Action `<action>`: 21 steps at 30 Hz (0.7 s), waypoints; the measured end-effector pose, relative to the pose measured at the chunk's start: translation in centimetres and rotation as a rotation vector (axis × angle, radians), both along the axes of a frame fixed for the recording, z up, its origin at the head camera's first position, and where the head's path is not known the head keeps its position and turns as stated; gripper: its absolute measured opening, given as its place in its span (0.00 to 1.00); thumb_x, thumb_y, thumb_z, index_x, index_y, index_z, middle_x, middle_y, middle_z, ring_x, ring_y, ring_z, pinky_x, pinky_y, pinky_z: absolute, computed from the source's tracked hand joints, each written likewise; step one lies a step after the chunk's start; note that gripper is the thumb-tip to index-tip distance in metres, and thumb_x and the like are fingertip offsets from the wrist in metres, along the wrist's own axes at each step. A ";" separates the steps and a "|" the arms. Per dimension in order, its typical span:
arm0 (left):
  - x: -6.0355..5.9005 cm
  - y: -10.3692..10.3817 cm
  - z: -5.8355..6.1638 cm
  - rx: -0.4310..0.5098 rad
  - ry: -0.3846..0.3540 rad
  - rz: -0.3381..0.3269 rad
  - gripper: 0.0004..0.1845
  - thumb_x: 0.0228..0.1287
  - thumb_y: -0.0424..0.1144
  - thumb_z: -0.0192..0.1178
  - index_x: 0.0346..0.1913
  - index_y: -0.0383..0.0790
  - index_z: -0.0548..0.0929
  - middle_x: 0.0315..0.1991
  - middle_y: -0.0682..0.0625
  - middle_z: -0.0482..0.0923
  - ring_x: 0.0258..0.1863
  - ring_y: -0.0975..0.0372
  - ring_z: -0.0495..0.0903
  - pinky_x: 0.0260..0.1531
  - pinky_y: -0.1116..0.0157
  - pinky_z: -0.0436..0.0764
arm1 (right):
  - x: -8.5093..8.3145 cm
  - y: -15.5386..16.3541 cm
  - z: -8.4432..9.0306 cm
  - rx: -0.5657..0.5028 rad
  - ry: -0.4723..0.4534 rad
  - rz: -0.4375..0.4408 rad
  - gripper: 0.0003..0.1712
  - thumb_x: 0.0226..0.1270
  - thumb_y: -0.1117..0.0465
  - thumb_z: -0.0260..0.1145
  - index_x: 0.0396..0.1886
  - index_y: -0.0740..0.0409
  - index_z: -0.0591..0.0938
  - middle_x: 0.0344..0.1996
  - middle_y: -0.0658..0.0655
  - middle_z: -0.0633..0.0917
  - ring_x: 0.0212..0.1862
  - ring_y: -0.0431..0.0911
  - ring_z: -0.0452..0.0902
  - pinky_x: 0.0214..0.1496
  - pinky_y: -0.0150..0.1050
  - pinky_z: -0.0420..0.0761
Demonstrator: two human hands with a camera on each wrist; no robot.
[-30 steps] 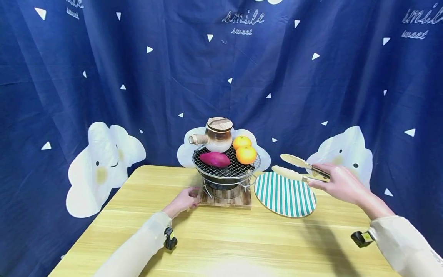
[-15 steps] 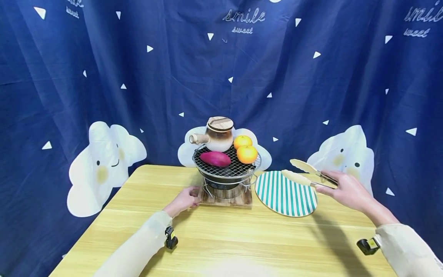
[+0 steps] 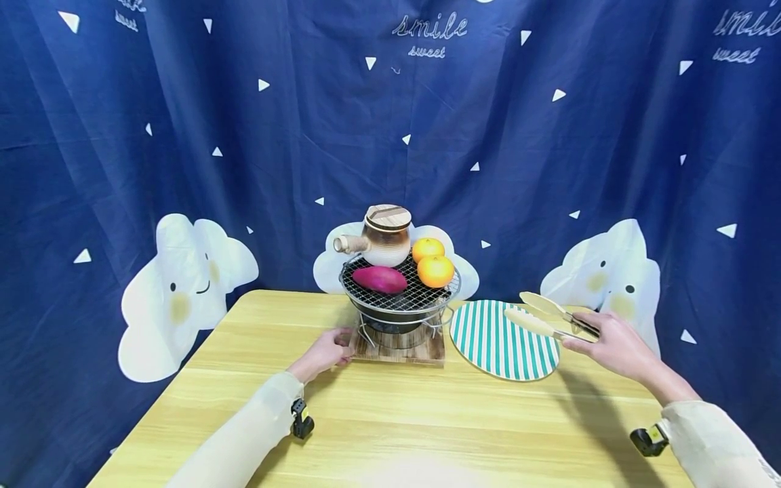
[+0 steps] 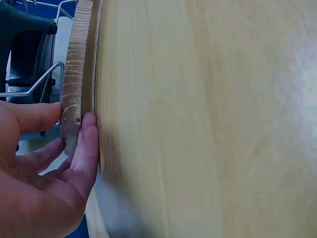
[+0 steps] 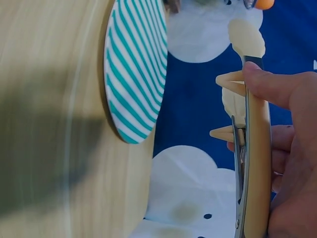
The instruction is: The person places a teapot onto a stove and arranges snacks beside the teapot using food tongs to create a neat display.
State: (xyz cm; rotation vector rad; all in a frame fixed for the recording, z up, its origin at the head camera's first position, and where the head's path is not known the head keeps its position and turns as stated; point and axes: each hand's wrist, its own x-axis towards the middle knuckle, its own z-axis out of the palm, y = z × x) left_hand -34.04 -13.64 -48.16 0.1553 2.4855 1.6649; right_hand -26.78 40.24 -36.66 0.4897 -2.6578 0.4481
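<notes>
My left hand [image 3: 321,352] pinches the near-left corner of a wooden board [image 3: 399,352]; in the left wrist view the thumb lies over the board's edge and fingers reach under it. On that board stands a small round grill [image 3: 396,318] in a wire frame. Its mesh carries a purple sweet potato [image 3: 379,279], two oranges [image 3: 436,271] and a side-handled clay pot [image 3: 387,247] with a wooden lid. My right hand [image 3: 619,344] holds tongs [image 5: 257,163] with cream tips. The tongs' arms are spread with nothing between them, above the green-striped round mat [image 3: 505,342].
The wooden table [image 3: 390,413] extends in front of the grill and to both sides. A blue curtain [image 3: 342,122] with white clouds hangs directly behind the table's far edge. The striped mat lies close to the grill's right side.
My right hand has drawn the tongs to the right and slightly lower, away from the grill. The left hand, grill and food stay in place.
</notes>
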 end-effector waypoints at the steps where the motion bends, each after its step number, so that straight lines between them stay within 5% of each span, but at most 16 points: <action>1: 0.0 0.0 0.0 -0.002 0.000 0.000 0.31 0.62 0.25 0.59 0.70 0.28 0.68 0.44 0.36 0.81 0.31 0.56 0.83 0.34 0.61 0.85 | 0.0 0.1 -0.1 -0.001 0.008 -0.001 0.34 0.58 0.47 0.77 0.57 0.66 0.83 0.48 0.66 0.87 0.49 0.61 0.83 0.45 0.59 0.81; 12: 0.2 0.1 0.2 -0.010 -0.001 0.000 0.32 0.61 0.25 0.59 0.70 0.28 0.68 0.45 0.36 0.81 0.31 0.56 0.82 0.33 0.62 0.84 | -0.5 1.7 -2.4 -0.001 0.000 -0.027 0.31 0.55 0.50 0.78 0.53 0.66 0.85 0.43 0.65 0.88 0.45 0.62 0.83 0.41 0.55 0.81; 21: -0.2 -0.1 -0.2 0.003 -0.009 -0.004 0.32 0.61 0.25 0.59 0.70 0.29 0.68 0.48 0.34 0.81 0.32 0.56 0.83 0.34 0.62 0.85 | -0.7 2.7 -4.1 -0.022 -0.081 -0.052 0.38 0.54 0.49 0.79 0.57 0.72 0.81 0.48 0.72 0.85 0.51 0.70 0.80 0.49 0.66 0.79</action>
